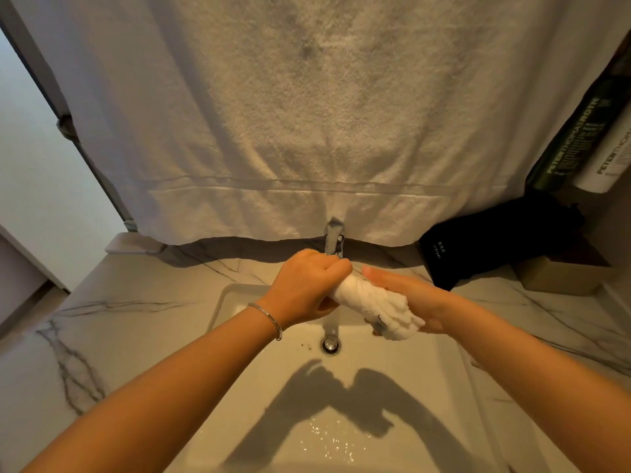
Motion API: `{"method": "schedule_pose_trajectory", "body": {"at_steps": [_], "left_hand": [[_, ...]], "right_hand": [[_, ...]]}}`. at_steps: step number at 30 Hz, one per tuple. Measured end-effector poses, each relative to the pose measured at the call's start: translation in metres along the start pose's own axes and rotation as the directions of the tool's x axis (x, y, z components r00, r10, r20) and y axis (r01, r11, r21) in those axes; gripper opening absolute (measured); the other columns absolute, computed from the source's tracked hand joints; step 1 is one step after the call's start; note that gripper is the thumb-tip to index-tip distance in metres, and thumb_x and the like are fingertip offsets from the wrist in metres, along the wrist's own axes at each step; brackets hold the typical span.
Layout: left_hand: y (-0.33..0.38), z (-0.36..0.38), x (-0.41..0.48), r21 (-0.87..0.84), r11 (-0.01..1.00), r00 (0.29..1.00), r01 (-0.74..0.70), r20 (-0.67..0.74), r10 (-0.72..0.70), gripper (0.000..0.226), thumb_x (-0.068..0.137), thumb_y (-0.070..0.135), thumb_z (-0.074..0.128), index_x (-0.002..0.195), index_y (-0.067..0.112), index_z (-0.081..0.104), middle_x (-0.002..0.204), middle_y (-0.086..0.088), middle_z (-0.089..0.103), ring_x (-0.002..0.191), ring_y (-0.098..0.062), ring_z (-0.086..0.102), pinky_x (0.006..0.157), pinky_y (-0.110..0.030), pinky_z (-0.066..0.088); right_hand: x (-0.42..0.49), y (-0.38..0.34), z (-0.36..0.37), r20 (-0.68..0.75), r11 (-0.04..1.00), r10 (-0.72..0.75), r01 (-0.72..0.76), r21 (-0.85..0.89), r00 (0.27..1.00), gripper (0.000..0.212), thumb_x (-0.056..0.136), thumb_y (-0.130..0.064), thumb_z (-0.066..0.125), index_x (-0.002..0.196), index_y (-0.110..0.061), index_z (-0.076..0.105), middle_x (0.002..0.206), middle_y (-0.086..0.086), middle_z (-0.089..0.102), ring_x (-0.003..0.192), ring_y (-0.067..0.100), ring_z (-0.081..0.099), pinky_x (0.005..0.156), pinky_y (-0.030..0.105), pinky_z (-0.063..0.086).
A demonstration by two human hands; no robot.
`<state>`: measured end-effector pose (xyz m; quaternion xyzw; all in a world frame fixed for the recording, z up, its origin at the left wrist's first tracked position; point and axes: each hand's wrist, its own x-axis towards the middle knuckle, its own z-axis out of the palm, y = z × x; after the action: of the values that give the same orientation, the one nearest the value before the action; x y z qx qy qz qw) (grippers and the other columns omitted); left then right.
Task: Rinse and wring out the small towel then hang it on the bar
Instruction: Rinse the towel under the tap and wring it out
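The small white towel (372, 303) is twisted into a tight roll above the white sink basin (392, 397), just in front of the chrome faucet (333, 238). My left hand (307, 285), with a thin silver bracelet on the wrist, is closed over the roll's far end. My right hand (406, 293) grips the near, bunched end from the right side. Water drops lie on the basin floor below. No bar is in view.
A large white towel (307, 114) hangs across the wall behind the faucet. The drain (330, 344) sits under the hands. On the marble counter (129, 302) at the right stand a black pouch (478, 247), a tan box (560, 276) and bottles (594, 148).
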<state>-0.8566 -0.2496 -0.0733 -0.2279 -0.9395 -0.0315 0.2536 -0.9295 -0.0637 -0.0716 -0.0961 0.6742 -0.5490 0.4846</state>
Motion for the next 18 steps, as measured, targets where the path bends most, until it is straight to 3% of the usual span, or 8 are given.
{"method": "schedule_pose_trajectory", "body": {"at_steps": [3, 5, 8, 10, 11, 13, 15, 18], "left_hand": [[0.0, -0.005, 0.008, 0.05, 0.997, 0.995, -0.066, -0.077, 0.069, 0.039, 0.062, 0.02, 0.077, 0.09, 0.011, 0.051, 0.079, -0.011, 0.069, 0.066, -0.025, 0.063, 0.05, -0.032, 0.054], [-0.003, -0.006, 0.011, 0.106, 0.987, 0.991, -0.117, -0.049, 0.123, 0.031, 0.066, 0.016, 0.074, 0.09, 0.01, 0.055, 0.087, -0.013, 0.069, 0.072, -0.027, 0.063, 0.048, -0.032, 0.052], [-0.012, -0.007, 0.011, 0.114, 0.984, 0.985, -0.14, 0.115, 0.127, 0.03, 0.071, 0.011, 0.07, 0.099, 0.008, 0.06, 0.096, -0.017, 0.067, 0.076, -0.032, 0.063, 0.05, -0.036, 0.054], [-0.012, -0.002, 0.009, 0.106, 0.994, 0.954, -0.042, 0.298, 0.009, 0.036, 0.08, 0.013, 0.061, 0.115, 0.01, 0.051, 0.101, -0.018, 0.063, 0.081, -0.035, 0.061, 0.062, -0.04, 0.054], [-0.01, 0.002, 0.007, 0.108, 0.994, 0.928, 0.027, 0.368, -0.065, 0.038, 0.083, 0.015, 0.057, 0.12, 0.011, 0.047, 0.102, -0.017, 0.063, 0.084, -0.034, 0.061, 0.066, -0.04, 0.053], [-0.003, 0.011, 0.003, 0.055, 0.979, 0.88, 0.198, 0.43, -0.202, 0.036, 0.083, 0.016, 0.055, 0.118, 0.011, 0.047, 0.101, -0.016, 0.065, 0.087, -0.034, 0.062, 0.071, -0.04, 0.054], [0.006, 0.017, -0.001, -0.104, 0.915, 0.836, 0.39, 0.457, -0.304, 0.031, 0.077, 0.013, 0.059, 0.108, 0.01, 0.055, 0.097, -0.015, 0.068, 0.088, -0.033, 0.063, 0.073, -0.042, 0.055], [0.015, 0.022, -0.007, -0.322, 0.739, 0.758, 0.591, 0.536, -0.372, 0.026, 0.071, 0.006, 0.062, 0.097, 0.009, 0.06, 0.092, -0.015, 0.069, 0.084, -0.029, 0.064, 0.065, -0.035, 0.055]], "right_hand": [[-0.003, 0.004, 0.004, 0.394, 0.965, 0.112, -0.195, 0.176, 0.912, 0.063, 0.064, -0.063, 0.063, 0.102, -0.013, 0.068, 0.09, 0.01, 0.073, 0.092, 0.026, 0.068, 0.078, 0.049, 0.055], [-0.003, 0.005, 0.01, 0.557, 0.97, 0.075, -0.19, 0.15, 0.827, 0.05, 0.069, -0.037, 0.071, 0.108, -0.009, 0.059, 0.091, 0.009, 0.07, 0.083, 0.02, 0.068, 0.075, 0.039, 0.058], [-0.001, 0.003, 0.022, 0.396, 0.986, 0.138, -0.163, 0.031, 0.908, 0.021, 0.073, -0.003, 0.059, 0.092, -0.01, 0.057, 0.065, 0.003, 0.056, 0.048, 0.007, 0.051, 0.043, 0.016, 0.045], [0.004, 0.001, 0.026, 0.125, 0.964, 0.067, -0.033, -0.263, 0.99, 0.017, 0.073, -0.001, 0.061, 0.082, -0.012, 0.052, 0.058, 0.0, 0.05, 0.042, 0.007, 0.042, 0.037, 0.018, 0.035], [0.006, -0.001, 0.027, -0.002, 0.882, -0.033, 0.028, -0.47, 0.999, 0.019, 0.072, -0.003, 0.062, 0.08, -0.014, 0.049, 0.059, -0.001, 0.05, 0.044, 0.009, 0.043, 0.038, 0.021, 0.034], [0.01, -0.003, 0.027, -0.11, 0.603, -0.253, 0.068, -0.795, 0.961, 0.026, 0.069, -0.01, 0.065, 0.084, -0.019, 0.045, 0.067, -0.004, 0.05, 0.058, 0.015, 0.049, 0.044, 0.023, 0.035], [0.013, -0.001, 0.025, -0.112, 0.387, -0.372, 0.044, -0.921, 0.921, 0.033, 0.068, -0.015, 0.065, 0.086, -0.024, 0.04, 0.076, -0.002, 0.052, 0.068, 0.02, 0.05, 0.045, 0.025, 0.031], [0.017, 0.004, 0.023, -0.034, 0.17, -0.479, 0.055, -0.984, 0.877, 0.031, 0.071, -0.02, 0.063, 0.092, -0.023, 0.04, 0.09, 0.01, 0.064, 0.072, 0.027, 0.051, 0.047, 0.027, 0.027]]}}
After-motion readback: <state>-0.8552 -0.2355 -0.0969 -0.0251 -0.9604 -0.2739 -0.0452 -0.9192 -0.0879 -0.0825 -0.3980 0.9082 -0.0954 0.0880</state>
